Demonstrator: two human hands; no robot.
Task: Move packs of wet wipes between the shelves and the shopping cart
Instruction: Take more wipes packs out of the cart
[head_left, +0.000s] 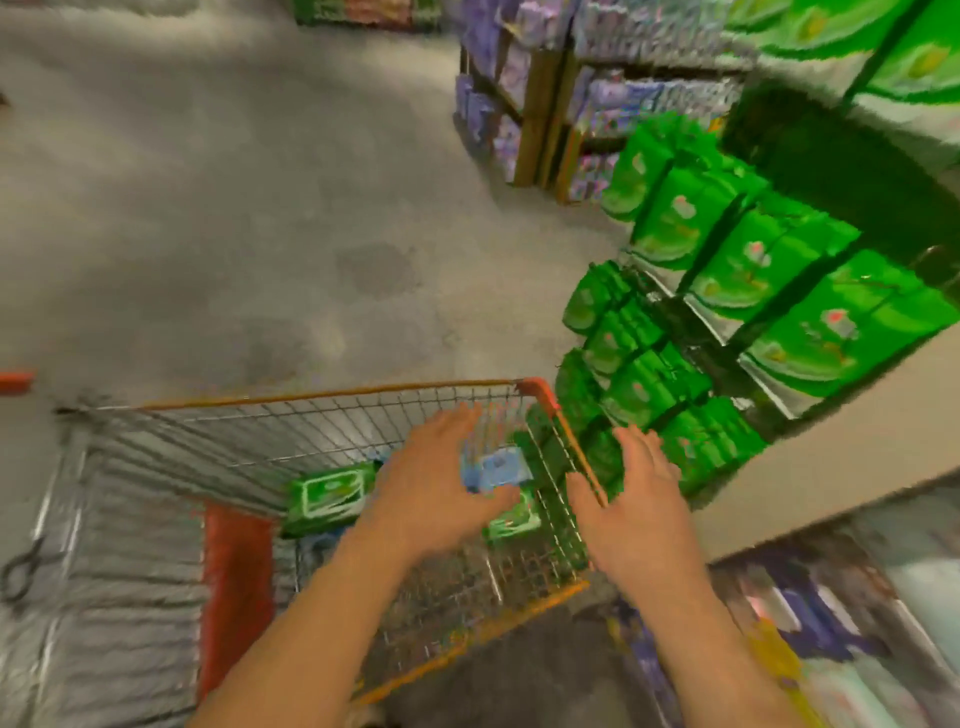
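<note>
1. My left hand (441, 488) hovers spread inside the shopping cart (332, 391), fingers wide above a blue pack (501, 467); my right hand (631, 499) is open too, just outside the cart's right rim, holding nothing.
2. I would probably close both palms on the blue pack's short ends and lift straight up, clear of the wire.
3. Green packs (330, 496) lie in the basket; more green packs on the shelves (737, 270) stand in rows.
4. The packs look soft and glossy, so squeeze gently; blur hides finer detail.
</note>
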